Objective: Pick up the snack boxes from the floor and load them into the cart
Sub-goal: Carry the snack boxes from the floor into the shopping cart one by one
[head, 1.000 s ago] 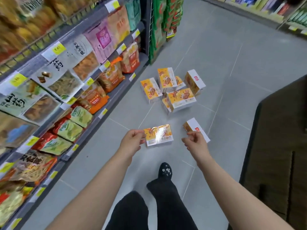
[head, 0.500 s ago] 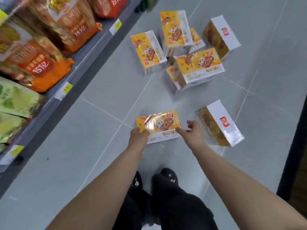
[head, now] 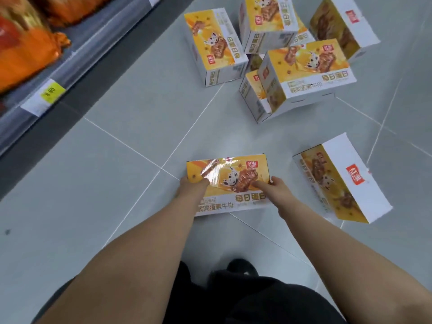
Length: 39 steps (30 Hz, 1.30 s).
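Note:
A yellow and white snack box [head: 230, 181] lies flat on the grey tiled floor just in front of me. My left hand [head: 192, 187] grips its left edge and my right hand [head: 272, 187] grips its right edge, thumbs on the top face. A second box [head: 341, 178] rests tilted on the floor right of it, apart from my hands. Farther off, several more boxes [head: 306, 69] lie in a loose heap, one [head: 215, 45] a little to the left. The cart is out of view.
A store shelf [head: 77, 64] runs along the left with orange snack bags [head: 25, 50] and a yellow price tag [head: 50, 90]. My dark trousers and shoes [head: 240, 270] are at the bottom, between my arms.
I have bent down closer to the floor, so the boxes look larger. Both hands went from reaching beside the near box to closing on its two side edges.

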Each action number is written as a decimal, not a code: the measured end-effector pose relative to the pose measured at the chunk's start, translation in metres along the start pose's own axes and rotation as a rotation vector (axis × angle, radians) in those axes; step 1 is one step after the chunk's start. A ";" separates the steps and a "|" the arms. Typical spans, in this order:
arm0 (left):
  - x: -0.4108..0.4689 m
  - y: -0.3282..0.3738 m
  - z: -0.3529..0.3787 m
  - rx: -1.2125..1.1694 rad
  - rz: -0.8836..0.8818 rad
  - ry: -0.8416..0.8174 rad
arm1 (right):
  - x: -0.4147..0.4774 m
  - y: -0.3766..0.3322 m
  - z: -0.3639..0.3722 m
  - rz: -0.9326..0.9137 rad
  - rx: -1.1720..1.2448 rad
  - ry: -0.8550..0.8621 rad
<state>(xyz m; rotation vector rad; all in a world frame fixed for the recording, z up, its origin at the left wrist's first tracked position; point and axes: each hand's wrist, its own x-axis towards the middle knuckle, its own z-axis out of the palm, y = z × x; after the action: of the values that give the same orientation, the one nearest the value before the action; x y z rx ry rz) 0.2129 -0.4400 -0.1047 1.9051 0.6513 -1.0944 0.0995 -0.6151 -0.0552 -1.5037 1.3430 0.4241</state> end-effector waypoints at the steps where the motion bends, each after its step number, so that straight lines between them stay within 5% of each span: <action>1: 0.009 -0.006 -0.001 -0.031 -0.039 -0.004 | -0.003 0.002 0.000 0.034 0.001 0.003; 5: -0.020 0.016 -0.013 0.024 -0.066 0.038 | -0.011 0.005 0.010 0.150 -0.011 -0.086; 9: -0.067 0.061 -0.037 0.055 0.087 0.133 | -0.025 -0.018 -0.001 0.038 0.088 0.003; 15: -0.208 0.120 -0.118 -0.047 0.240 0.290 | -0.168 -0.139 -0.044 -0.171 0.083 0.191; 22: -0.411 0.147 -0.225 -0.165 0.298 0.422 | -0.379 -0.233 -0.104 -0.417 -0.041 0.081; 33: -0.640 0.053 -0.310 -0.530 0.474 0.540 | -0.584 -0.231 -0.118 -0.770 -0.043 -0.158; 39: -0.734 -0.067 -0.317 -0.740 0.365 0.718 | -0.665 -0.173 -0.097 -0.900 -0.162 -0.349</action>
<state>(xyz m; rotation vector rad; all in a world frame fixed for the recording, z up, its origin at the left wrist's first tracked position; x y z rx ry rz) -0.0536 -0.1596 0.5985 1.6087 0.8869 0.1151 0.0093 -0.3790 0.5910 -1.8834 0.2877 0.1908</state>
